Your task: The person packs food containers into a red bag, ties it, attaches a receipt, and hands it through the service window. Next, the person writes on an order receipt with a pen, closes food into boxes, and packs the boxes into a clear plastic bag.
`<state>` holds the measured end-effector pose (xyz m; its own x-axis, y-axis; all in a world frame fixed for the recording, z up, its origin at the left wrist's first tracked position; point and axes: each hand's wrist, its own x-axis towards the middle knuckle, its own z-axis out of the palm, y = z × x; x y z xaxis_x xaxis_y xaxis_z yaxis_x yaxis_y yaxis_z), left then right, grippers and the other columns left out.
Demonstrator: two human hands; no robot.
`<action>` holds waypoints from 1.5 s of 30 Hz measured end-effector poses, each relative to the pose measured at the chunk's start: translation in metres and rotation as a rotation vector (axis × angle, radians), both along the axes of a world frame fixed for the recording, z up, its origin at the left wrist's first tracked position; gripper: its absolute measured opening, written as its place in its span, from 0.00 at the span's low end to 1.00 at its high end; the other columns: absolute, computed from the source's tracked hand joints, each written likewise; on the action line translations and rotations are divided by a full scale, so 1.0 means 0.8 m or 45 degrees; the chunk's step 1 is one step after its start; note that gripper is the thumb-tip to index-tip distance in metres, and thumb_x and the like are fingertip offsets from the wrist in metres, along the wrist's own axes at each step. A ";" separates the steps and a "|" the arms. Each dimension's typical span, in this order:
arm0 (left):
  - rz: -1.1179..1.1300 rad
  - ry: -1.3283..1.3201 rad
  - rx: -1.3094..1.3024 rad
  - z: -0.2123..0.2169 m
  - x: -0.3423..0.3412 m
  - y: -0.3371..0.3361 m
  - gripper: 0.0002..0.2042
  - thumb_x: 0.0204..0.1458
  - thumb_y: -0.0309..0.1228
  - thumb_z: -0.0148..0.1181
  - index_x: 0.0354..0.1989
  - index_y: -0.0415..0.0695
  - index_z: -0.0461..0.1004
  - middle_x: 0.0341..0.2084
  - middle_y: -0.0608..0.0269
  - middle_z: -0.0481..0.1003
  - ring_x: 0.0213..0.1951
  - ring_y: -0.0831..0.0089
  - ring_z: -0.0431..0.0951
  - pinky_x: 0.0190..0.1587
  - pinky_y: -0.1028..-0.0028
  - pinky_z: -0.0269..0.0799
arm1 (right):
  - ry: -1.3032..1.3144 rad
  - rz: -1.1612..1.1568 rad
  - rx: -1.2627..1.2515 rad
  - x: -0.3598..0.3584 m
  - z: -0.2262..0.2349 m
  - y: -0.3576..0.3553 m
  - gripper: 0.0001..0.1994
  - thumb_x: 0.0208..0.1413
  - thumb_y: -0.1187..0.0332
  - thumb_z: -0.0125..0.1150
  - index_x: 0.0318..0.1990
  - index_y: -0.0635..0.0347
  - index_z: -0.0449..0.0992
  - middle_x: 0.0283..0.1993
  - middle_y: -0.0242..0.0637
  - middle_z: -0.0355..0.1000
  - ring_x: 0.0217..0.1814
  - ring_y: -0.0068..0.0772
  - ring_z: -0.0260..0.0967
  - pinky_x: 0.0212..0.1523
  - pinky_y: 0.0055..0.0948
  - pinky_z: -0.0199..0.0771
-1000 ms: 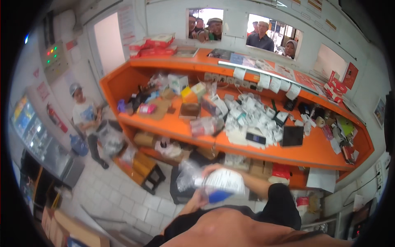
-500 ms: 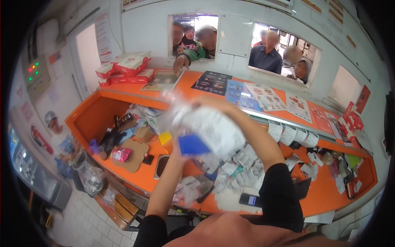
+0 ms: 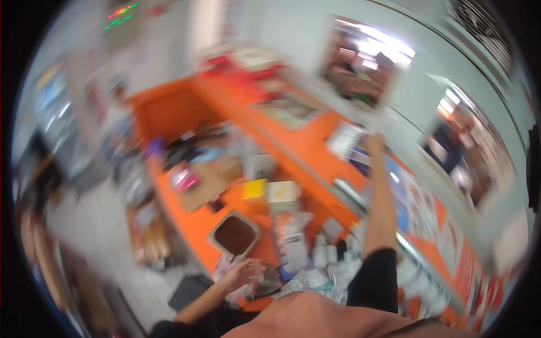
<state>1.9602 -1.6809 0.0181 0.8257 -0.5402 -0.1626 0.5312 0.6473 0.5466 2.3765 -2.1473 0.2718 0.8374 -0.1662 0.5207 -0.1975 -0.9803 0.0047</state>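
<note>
Heavily blurred view. A small yellow square package (image 3: pixel 254 189) lies on the orange surface (image 3: pixel 191 225), just beside a pale box (image 3: pixel 283 192). A pink packet (image 3: pixel 185 179) sits farther left. White packets (image 3: pixel 315 270) crowd the near edge. Red packages (image 3: pixel 236 62) are stacked at the far end. A panel with green and red lights (image 3: pixel 121 11) hangs upper left.

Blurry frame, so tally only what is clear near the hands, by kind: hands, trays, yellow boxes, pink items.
Hands: 2, the left hand low over the counter clutter, the right hand stretched up to the upper orange shelf
Brown tray: 1
Yellow box: 1
Pink item: 1
Total: 5
</note>
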 end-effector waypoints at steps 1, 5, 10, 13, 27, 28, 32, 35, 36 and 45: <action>0.071 0.224 0.241 -0.024 -0.068 0.040 0.22 0.58 0.47 0.44 0.56 0.49 0.63 0.46 0.59 0.71 0.47 0.68 0.71 0.51 0.62 0.66 | 0.216 0.263 -0.349 0.006 -0.042 0.060 0.13 0.54 0.62 0.48 0.40 0.56 0.77 0.46 0.44 0.73 0.49 0.51 0.68 0.57 0.50 0.57; 0.219 0.452 0.236 -0.129 -0.226 0.122 0.18 0.59 0.43 0.44 0.54 0.49 0.64 0.42 0.62 0.74 0.41 0.71 0.74 0.47 0.68 0.69 | 0.377 0.338 -0.329 -0.016 -0.013 -0.027 0.13 0.58 0.63 0.47 0.48 0.52 0.73 0.48 0.39 0.72 0.50 0.38 0.67 0.57 0.42 0.57; 0.922 0.614 0.296 -0.079 -0.525 0.169 0.18 0.58 0.45 0.45 0.51 0.47 0.66 0.40 0.65 0.74 0.40 0.73 0.73 0.44 0.72 0.69 | 0.055 0.651 0.120 -0.153 -0.014 0.271 0.13 0.59 0.63 0.48 0.49 0.53 0.73 0.49 0.38 0.71 0.50 0.37 0.67 0.56 0.40 0.58; 1.159 0.985 0.674 -0.109 -0.693 0.164 0.19 0.57 0.49 0.47 0.46 0.48 0.69 0.37 0.68 0.75 0.37 0.77 0.73 0.39 0.78 0.67 | -0.045 0.878 0.331 -0.288 -0.029 0.414 0.13 0.59 0.63 0.48 0.49 0.53 0.72 0.49 0.38 0.71 0.49 0.36 0.67 0.55 0.38 0.58; 2.131 0.725 0.854 -0.028 -1.303 0.500 0.22 0.55 0.47 0.51 0.54 0.48 0.64 0.45 0.65 0.71 0.47 0.73 0.70 0.51 0.69 0.63 | 0.135 1.762 1.478 -1.022 -0.119 1.076 0.13 0.60 0.64 0.48 0.50 0.54 0.71 0.50 0.37 0.70 0.48 0.32 0.67 0.53 0.32 0.61; 2.137 0.613 0.911 -0.021 -1.333 0.535 0.22 0.56 0.46 0.50 0.54 0.46 0.63 0.46 0.64 0.71 0.48 0.73 0.69 0.51 0.70 0.62 | 0.206 1.884 1.618 -1.060 -0.110 1.136 0.13 0.60 0.64 0.48 0.50 0.54 0.71 0.50 0.37 0.70 0.48 0.31 0.67 0.52 0.32 0.61; 2.211 0.534 1.114 -0.165 -1.494 0.638 0.23 0.57 0.43 0.51 0.56 0.42 0.63 0.50 0.58 0.69 0.52 0.69 0.68 0.55 0.69 0.62 | 0.531 2.172 2.336 -1.328 -0.073 1.377 0.19 0.59 0.66 0.53 0.57 0.58 0.64 0.51 0.39 0.69 0.47 0.28 0.65 0.49 0.27 0.63; 1.996 1.657 1.367 -0.297 -1.645 0.600 0.25 0.50 0.46 0.55 0.53 0.43 0.67 0.45 0.48 0.73 0.51 0.58 0.72 0.52 0.66 0.66 | -0.362 2.154 2.189 -1.607 -0.055 1.528 0.32 0.56 0.67 0.58 0.64 0.61 0.49 0.55 0.44 0.65 0.51 0.33 0.65 0.53 0.32 0.63; 1.694 1.890 1.682 -0.359 -1.706 0.568 0.24 0.48 0.44 0.56 0.51 0.43 0.69 0.43 0.49 0.74 0.50 0.56 0.72 0.52 0.64 0.67 | -0.869 1.865 1.873 -1.661 -0.061 1.563 0.37 0.52 0.68 0.62 0.64 0.64 0.46 0.59 0.46 0.60 0.56 0.38 0.60 0.58 0.36 0.56; 1.705 2.611 0.176 -0.280 -2.066 0.602 0.21 0.51 0.42 0.53 0.50 0.43 0.69 0.43 0.48 0.74 0.50 0.56 0.71 0.51 0.64 0.66 | -1.376 1.309 1.716 -2.057 -0.019 1.880 0.61 0.36 0.66 0.76 0.65 0.68 0.26 0.61 0.53 0.55 0.66 0.45 0.52 0.62 0.41 0.54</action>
